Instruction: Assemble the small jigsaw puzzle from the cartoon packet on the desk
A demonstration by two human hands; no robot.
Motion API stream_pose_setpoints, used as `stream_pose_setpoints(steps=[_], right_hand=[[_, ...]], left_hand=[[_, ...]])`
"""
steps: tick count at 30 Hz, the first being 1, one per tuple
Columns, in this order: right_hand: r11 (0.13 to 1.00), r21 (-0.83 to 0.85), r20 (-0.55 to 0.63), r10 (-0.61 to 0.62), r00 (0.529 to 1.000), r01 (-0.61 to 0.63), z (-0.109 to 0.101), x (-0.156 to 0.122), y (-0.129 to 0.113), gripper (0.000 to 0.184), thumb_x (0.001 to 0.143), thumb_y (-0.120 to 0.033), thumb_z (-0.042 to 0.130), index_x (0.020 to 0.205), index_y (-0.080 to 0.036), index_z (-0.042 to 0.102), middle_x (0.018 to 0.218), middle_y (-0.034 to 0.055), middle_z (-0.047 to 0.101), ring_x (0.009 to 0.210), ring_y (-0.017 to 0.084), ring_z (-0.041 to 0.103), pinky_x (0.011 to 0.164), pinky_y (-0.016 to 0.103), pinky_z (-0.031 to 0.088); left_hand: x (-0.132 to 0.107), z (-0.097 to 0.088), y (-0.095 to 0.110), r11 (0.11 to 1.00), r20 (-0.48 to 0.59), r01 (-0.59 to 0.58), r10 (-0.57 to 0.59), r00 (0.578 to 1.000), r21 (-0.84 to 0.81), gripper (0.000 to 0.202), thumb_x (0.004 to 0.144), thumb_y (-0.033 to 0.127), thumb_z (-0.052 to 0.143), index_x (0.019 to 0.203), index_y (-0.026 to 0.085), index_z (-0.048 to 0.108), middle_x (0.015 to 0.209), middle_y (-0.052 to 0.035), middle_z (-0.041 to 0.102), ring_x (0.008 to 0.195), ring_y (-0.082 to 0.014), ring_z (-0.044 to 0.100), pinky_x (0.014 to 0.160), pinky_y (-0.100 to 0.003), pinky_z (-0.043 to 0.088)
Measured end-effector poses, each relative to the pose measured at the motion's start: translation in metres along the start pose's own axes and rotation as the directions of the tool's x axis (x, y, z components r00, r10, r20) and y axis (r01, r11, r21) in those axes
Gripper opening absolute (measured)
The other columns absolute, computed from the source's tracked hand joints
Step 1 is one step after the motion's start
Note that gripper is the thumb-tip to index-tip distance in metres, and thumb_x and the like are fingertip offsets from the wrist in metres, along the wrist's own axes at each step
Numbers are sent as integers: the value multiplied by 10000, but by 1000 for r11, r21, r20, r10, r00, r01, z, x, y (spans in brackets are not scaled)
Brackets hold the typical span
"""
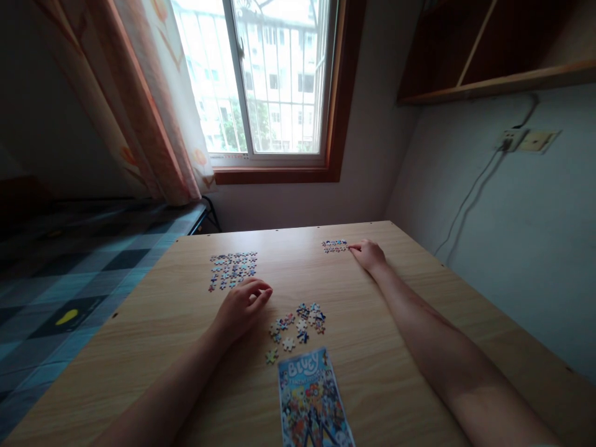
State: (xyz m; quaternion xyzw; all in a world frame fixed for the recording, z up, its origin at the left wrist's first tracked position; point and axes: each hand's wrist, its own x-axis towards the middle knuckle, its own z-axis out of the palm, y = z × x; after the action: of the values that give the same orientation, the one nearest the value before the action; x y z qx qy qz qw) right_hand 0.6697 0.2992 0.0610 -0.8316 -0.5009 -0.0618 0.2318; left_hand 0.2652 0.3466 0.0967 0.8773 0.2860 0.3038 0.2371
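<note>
My right hand point(370, 254) reaches to the far right of the table, thumb and forefinger pinched on a small puzzle piece point(349, 248) at the end of a short block of pieces in rows point(334, 246). Beside a larger grid of puzzle pieces point(233, 270) on the left rests my left hand point(244, 304). Its fingers are curled in and the thumb meets the forefinger, with nothing visible between them. A loose cluster of puzzle pieces point(302, 325) lies in the middle, between my forearms. Just below it is a colourful sheet marked "BLUEY" point(314, 397), lying flat.
The wooden table point(162, 335) ends at a wall below a barred window point(279, 81). A bed with a checked cover point(69, 267) adjoins on the left, under a curtain point(153, 112). On the right wall are a shelf point(503, 81) and a plugged-in cord point(470, 189).
</note>
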Motion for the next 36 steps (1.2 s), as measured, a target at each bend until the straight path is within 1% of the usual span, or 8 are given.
stream_pose_setpoints(steps=[14, 21, 28, 30, 31, 33, 34, 36], right_hand=[[999, 43, -23, 26, 999, -25, -1, -2, 0, 245, 908, -369, 610, 1054, -285, 787, 1034, 48, 720, 961, 178, 640, 836, 230, 463], [993, 105, -92, 55, 994, -46, -2, -4, -2, 272, 907, -351, 594, 1054, -221, 782, 1068, 83, 698, 974, 201, 642, 828, 256, 477], [972, 210, -112, -87, 990, 109, -22, -7, -36, 239, 896, -334, 609, 1022, -219, 775, 959, 51, 719, 861, 163, 640, 783, 239, 464], [954, 259, -71, -135, 988, 149, -32, -8, -51, 255, 893, -365, 616, 1001, -203, 780, 876, 45, 721, 775, 147, 631, 714, 232, 454], [936, 308, -1, -180, 984, 172, -37, -9, -59, 266, 882, -378, 631, 1003, -195, 781, 833, 43, 719, 728, 140, 621, 675, 231, 442], [876, 418, 185, -340, 922, 240, -45, -16, -77, 264, 858, -373, 660, 1008, -194, 783, 808, 33, 720, 671, 121, 603, 633, 221, 422], [837, 468, 269, -441, 856, 283, -47, -21, -86, 245, 845, -351, 673, 1001, -199, 785, 801, 26, 719, 658, 112, 597, 620, 214, 415], [747, 557, 406, -626, 666, 362, -49, -34, -104, 205, 825, -303, 692, 978, -209, 792, 778, 10, 718, 655, 104, 599, 604, 200, 411]], left_hand=[[-1, 2, -3, 1000, -10, 4, -4, 1000, -4, 279, 932, 420, 520, 900, 208, 699, 942, -48, 682, 752, -152, 642, 661, -264, 519], [-1, 2, -3, 1000, 14, 11, -11, 1000, 6, 249, 911, 396, 537, 888, 207, 698, 908, -48, 690, 742, -157, 638, 683, -287, 512], [-3, -1, 3, 998, 170, -63, 61, 984, 7, 185, 857, 391, 624, 880, 232, 714, 808, -32, 672, 731, -170, 606, 722, -315, 494], [-3, -3, 5, 996, 205, -89, 88, 975, -4, 169, 839, 392, 650, 865, 238, 715, 846, -38, 684, 792, -187, 614, 775, -337, 499], [-2, -3, 6, 995, 223, -99, 98, 970, -10, 163, 829, 393, 663, 858, 242, 717, 875, -42, 693, 832, -197, 619, 808, -350, 498], [-2, -6, 6, 994, 267, -110, 114, 957, -27, 160, 812, 402, 685, 848, 250, 724, 938, -44, 706, 910, -217, 621, 876, -376, 489], [-1, -7, 5, 993, 294, -114, 121, 948, -43, 163, 808, 409, 692, 849, 256, 730, 969, -43, 708, 943, -224, 620, 906, -387, 481], [0, -11, 4, 990, 352, -110, 135, 926, -89, 178, 802, 429, 701, 863, 265, 739, 1026, -42, 706, 995, -234, 614, 955, -402, 467]])
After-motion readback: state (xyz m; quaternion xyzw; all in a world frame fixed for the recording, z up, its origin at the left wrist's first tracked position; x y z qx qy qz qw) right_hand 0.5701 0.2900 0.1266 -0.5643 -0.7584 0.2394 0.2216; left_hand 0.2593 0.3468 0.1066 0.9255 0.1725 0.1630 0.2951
